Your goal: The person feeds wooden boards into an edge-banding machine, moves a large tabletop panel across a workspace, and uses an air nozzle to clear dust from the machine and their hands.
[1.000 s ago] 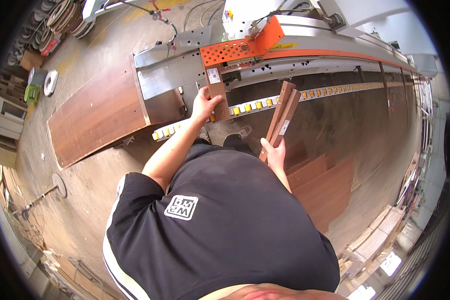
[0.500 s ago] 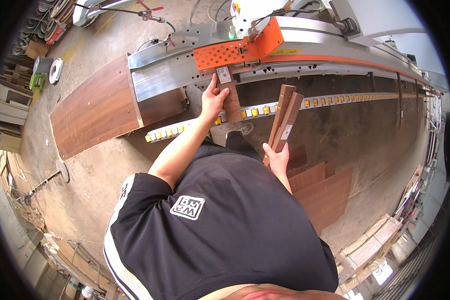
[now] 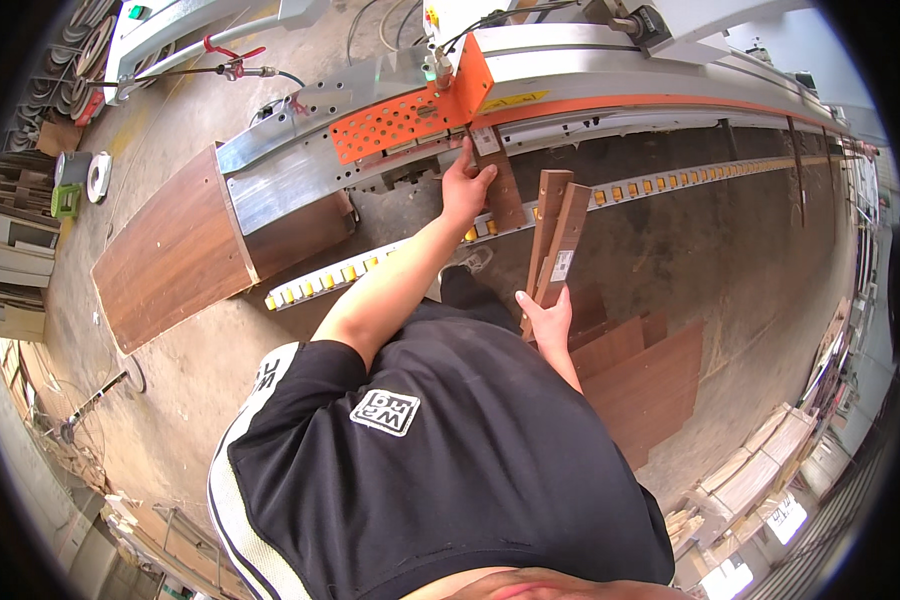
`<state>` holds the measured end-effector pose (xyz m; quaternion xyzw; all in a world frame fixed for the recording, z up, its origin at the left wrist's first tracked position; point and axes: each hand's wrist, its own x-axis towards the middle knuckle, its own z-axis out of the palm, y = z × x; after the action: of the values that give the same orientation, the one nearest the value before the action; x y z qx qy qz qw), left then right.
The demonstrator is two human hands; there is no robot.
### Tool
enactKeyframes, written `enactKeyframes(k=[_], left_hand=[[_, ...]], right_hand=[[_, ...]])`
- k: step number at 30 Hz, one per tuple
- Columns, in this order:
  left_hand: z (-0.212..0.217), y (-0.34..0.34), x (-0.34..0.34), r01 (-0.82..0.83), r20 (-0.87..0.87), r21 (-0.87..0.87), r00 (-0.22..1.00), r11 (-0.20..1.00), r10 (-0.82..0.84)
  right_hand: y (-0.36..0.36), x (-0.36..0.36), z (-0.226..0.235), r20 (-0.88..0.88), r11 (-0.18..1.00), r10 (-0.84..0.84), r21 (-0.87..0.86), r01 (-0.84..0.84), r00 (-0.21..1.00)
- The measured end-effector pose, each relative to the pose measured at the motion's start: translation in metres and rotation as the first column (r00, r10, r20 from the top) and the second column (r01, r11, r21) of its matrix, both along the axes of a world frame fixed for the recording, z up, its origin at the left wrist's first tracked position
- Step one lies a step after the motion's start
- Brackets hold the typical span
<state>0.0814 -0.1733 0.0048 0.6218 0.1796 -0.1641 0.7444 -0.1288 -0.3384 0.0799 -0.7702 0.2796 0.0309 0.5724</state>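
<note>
My left hand lies along the left side of a short brown wooden strip, with its index finger stretched forward and its thumb over the strip. The far end of this strip, bearing a white label, is at the machine's edge just past the orange perforated guard. The near end rests on a rail of yellow rollers. Held upright in my right hand are two more brown wooden strips, one labelled. Their lower ends are partly hidden by the fingers.
A large brown panel stands out at the left beside the machine's metal table. More brown boards lie low at the right. The long machine bed runs away to the right. A stack of pale boards is at lower right.
My left hand and the wooden strip have moved right along the machine, past the orange guard. The view has shifted slightly. My right hand keeps its two strips.
</note>
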Motion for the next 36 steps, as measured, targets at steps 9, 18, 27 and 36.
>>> enactKeyframes(k=[9, 18, 27, 36], left_hand=[[0.01, 0.029, -0.026, 0.566, 0.093, -0.136, 0.825, 0.813, -0.558], [-0.007, 0.09, -0.124, 0.522, -0.034, -0.116, 0.848, 0.845, -0.529], [-0.003, 0.176, -0.062, 0.254, -0.047, -0.013, 0.966, 0.967, -0.254], [0.011, 0.162, -0.061, -0.063, 0.063, 0.146, 0.997, 0.987, 0.054]], right_hand=[[0.018, 0.0, -0.006, -0.006, 0.997, 0.056, -0.054, -0.057, 0.998], [0.073, -0.009, -0.024, -0.008, 0.938, 0.169, 0.307, -0.158, 0.986], [0.077, -0.025, -0.039, -0.003, 0.987, 0.12, 0.105, -0.119, 0.993], [0.066, -0.032, -0.056, 0.005, 0.995, 0.096, 0.033, -0.096, 0.995]])
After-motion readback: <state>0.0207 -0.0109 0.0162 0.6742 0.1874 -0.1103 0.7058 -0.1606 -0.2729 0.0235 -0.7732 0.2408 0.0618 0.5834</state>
